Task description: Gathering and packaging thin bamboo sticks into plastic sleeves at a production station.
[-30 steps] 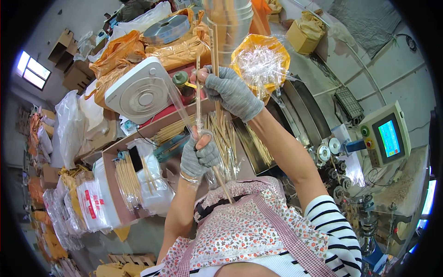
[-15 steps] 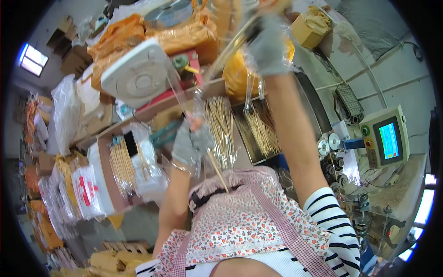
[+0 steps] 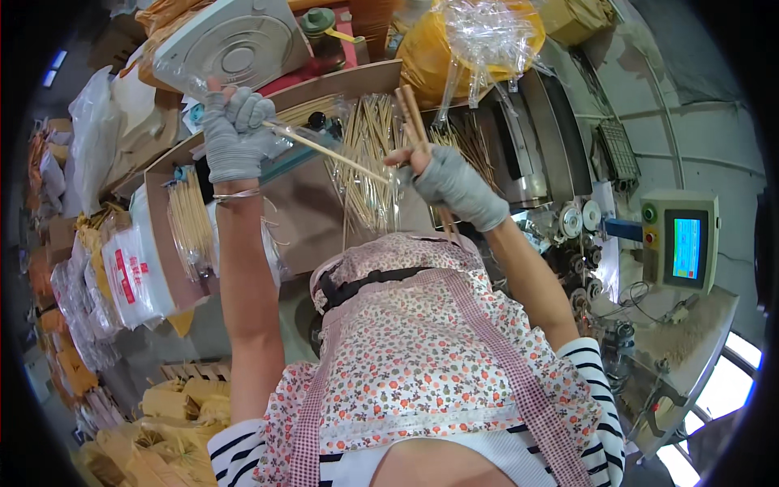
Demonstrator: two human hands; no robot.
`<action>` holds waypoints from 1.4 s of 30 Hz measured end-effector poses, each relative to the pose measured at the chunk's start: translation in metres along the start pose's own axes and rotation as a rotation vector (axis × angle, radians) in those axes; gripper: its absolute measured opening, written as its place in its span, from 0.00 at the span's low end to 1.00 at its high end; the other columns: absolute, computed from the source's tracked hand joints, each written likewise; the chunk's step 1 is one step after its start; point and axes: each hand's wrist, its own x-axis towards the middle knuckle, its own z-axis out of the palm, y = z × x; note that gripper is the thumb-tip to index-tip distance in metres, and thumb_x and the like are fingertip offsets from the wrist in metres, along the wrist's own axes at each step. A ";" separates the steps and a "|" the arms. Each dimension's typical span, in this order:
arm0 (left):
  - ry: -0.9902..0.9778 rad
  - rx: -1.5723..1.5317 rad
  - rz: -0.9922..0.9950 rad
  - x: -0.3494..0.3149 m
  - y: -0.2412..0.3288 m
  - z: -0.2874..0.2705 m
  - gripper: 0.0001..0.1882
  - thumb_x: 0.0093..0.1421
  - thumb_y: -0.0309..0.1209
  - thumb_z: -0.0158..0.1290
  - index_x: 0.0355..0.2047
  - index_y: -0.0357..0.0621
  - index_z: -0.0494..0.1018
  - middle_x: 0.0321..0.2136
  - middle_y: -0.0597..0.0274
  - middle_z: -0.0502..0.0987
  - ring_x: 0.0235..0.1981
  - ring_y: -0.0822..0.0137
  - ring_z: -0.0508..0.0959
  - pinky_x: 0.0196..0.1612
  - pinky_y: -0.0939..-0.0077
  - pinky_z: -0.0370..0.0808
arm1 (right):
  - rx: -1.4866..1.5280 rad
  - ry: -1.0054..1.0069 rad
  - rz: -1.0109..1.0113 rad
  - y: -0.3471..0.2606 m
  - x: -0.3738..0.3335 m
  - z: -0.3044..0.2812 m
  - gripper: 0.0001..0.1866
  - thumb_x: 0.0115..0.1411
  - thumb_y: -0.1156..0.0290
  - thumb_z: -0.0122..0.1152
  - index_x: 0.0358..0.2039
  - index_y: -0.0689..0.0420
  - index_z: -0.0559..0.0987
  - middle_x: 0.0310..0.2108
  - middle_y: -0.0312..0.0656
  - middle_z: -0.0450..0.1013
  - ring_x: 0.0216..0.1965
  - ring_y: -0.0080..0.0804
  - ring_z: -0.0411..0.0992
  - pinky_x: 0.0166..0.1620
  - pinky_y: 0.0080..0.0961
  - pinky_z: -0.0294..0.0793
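The room is a busy workroom, with a lit screen [image 3: 688,247] on the right and packed plastic bags [image 3: 130,276] on the left. In the middle is a big wide box [image 3: 296,215].

A pale stick [image 3: 329,152] hangs in the air over the box, slanting down from the left hand [image 3: 237,134] toward the right hand [image 3: 454,185]. The left fingers are curled up tight around its top end, with some clear film by them. The right fingers are bent around a few brown sticks [image 3: 412,114]. I can't tell if the pale stick's low end touches that hand.

My guess is that the step now is sorting out the stick and its film. The next move seems to call for a gentle grip, so the film does not snag.

The box has loose sticks [image 3: 357,191] near the middle and a neat bunch of sticks [image 3: 185,223] at its left end. Behind the right hand, an orange bag [image 3: 426,69] is heaped with shiny clear wrappers [image 3: 491,40].
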 end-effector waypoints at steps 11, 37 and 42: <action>0.143 0.070 0.021 -0.016 -0.056 -0.003 0.12 0.61 0.39 0.43 0.22 0.50 0.64 0.13 0.74 0.55 0.12 0.77 0.53 0.18 0.83 0.54 | -0.284 -0.086 -0.040 0.020 -0.005 0.025 0.09 0.56 0.66 0.58 0.29 0.60 0.76 0.18 0.27 0.65 0.19 0.13 0.60 0.23 0.12 0.59; 0.078 0.509 -0.242 -0.091 -0.121 0.039 0.26 0.62 0.55 0.36 0.27 0.42 0.66 0.12 0.75 0.56 0.15 0.80 0.56 0.20 0.85 0.54 | -0.082 0.124 -0.234 -0.064 0.046 0.018 0.16 0.60 0.60 0.52 0.43 0.57 0.75 0.26 0.29 0.72 0.15 0.07 0.51 0.18 0.07 0.49; 0.089 0.590 -0.299 -0.101 -0.131 0.037 0.27 0.63 0.54 0.35 0.26 0.41 0.66 0.13 0.74 0.58 0.15 0.79 0.57 0.20 0.84 0.55 | -0.052 0.034 -0.216 -0.062 0.057 0.027 0.16 0.59 0.60 0.54 0.42 0.57 0.76 0.23 0.24 0.68 0.17 0.07 0.52 0.19 0.09 0.50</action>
